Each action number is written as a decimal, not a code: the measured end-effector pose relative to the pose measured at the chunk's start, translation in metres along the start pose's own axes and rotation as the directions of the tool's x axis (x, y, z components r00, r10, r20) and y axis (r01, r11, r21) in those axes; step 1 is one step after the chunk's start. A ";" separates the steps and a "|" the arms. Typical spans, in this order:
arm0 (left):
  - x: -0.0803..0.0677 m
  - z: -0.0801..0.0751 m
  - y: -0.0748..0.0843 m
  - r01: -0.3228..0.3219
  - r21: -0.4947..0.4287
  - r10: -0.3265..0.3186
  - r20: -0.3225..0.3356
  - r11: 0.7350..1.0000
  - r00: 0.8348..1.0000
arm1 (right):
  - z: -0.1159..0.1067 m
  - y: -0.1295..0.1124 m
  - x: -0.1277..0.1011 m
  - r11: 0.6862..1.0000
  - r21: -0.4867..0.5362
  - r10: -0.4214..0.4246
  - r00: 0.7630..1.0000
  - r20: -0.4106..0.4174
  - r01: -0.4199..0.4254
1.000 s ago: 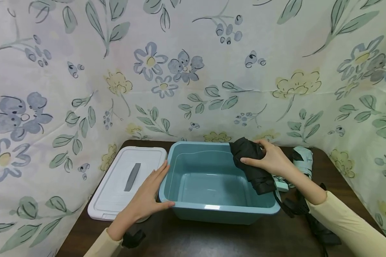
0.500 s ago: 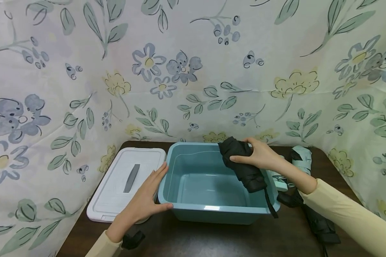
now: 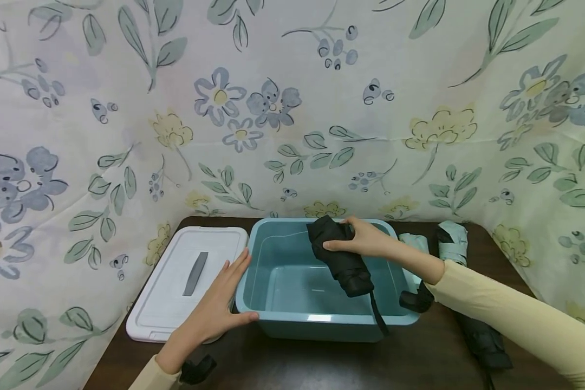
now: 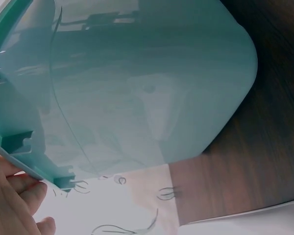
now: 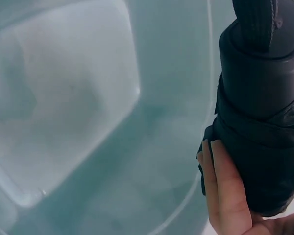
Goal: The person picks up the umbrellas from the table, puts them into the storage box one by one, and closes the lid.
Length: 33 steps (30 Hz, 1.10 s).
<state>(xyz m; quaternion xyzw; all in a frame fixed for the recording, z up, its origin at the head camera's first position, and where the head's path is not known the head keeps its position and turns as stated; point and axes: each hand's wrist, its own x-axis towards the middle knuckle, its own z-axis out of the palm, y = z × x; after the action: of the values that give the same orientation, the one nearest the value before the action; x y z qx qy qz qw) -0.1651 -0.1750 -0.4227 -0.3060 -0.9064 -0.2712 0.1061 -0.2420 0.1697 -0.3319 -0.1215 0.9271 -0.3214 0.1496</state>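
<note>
A teal plastic bin (image 3: 292,322) stands open on the dark wooden table. My right hand (image 3: 361,241) grips a folded black umbrella (image 3: 338,257) and holds it over the bin's inside, its strap hanging over the front rim. In the right wrist view the black umbrella (image 5: 259,122) is in my fingers (image 5: 225,191) above the bin's floor (image 5: 73,98). My left hand (image 3: 214,311) lies flat against the bin's left front corner, fingers straight, thumb along the front wall. The left wrist view shows the bin's outer wall (image 4: 137,88) with my fingers (image 4: 19,196) at its rim.
A white lid (image 3: 185,279) with a grey handle lies left of the bin. Pale green folded umbrellas (image 3: 450,241) and another black one (image 3: 482,338) lie to its right. A floral cloth (image 3: 273,108) hangs behind and round the table (image 3: 322,363).
My right hand has carried the black umbrella leftward from the bin's right rim to over the bin's middle. The left hand has stayed at the bin's corner.
</note>
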 end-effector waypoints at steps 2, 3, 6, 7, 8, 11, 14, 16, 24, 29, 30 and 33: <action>-0.001 0.000 0.000 -0.006 -0.002 0.006 -0.008 1.000 1.000 | 0.005 -0.001 0.004 1.000 -0.007 0.011 1.000 0.014 -0.011; -0.001 0.000 -0.001 -0.010 -0.001 0.010 -0.012 1.000 1.000 | 0.007 -0.001 0.005 1.000 -0.010 0.015 1.000 0.022 -0.015; -0.001 0.001 -0.001 -0.019 -0.006 0.019 -0.016 1.000 1.000 | 0.013 -0.002 0.007 1.000 -0.003 0.016 0.999 0.039 -0.016; -0.001 0.002 -0.001 -0.018 -0.010 0.018 -0.016 1.000 1.000 | 0.015 -0.002 0.008 1.000 0.003 0.014 0.999 0.046 -0.014; -0.001 0.002 -0.001 -0.019 -0.017 0.018 -0.019 1.000 1.000 | 0.017 -0.002 0.009 1.000 0.010 0.017 0.998 0.053 -0.017; -0.001 0.003 0.000 -0.014 -0.031 0.014 -0.017 0.999 1.000 | 0.022 -0.005 0.010 0.999 0.040 0.028 0.997 0.066 -0.031; 0.000 0.003 0.001 -0.014 -0.037 0.013 -0.015 0.999 1.000 | 0.026 -0.008 0.014 0.997 0.063 0.033 0.997 0.068 -0.037; 0.001 0.003 0.001 -0.016 -0.029 0.015 -0.012 0.999 1.000 | 0.028 -0.010 0.016 0.997 0.070 0.028 0.997 0.070 -0.033; 0.001 0.002 0.002 0.013 -0.034 -0.012 0.016 0.999 1.000 | 0.046 -0.012 0.024 0.987 0.144 0.053 0.994 0.098 -0.066; 0.001 0.001 0.003 0.041 -0.044 -0.040 0.021 0.998 0.999 | 0.056 -0.011 0.029 0.969 0.222 0.078 0.987 0.140 -0.108; 0.001 0.001 0.004 0.047 -0.046 -0.046 0.022 0.998 0.999 | 0.057 -0.011 0.030 0.962 0.243 0.085 0.984 0.158 -0.122; 0.001 0.001 0.004 0.053 -0.051 -0.052 0.024 0.997 0.998 | 0.060 -0.011 0.032 0.938 0.307 0.098 0.973 0.210 -0.161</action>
<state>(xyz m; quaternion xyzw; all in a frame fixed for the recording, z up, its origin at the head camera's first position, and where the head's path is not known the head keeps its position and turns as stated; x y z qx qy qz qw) -0.1641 -0.1713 -0.4217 -0.2877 -0.9081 -0.2935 0.0806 -0.2491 0.1173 -0.3767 -0.0642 0.8494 -0.4447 0.2767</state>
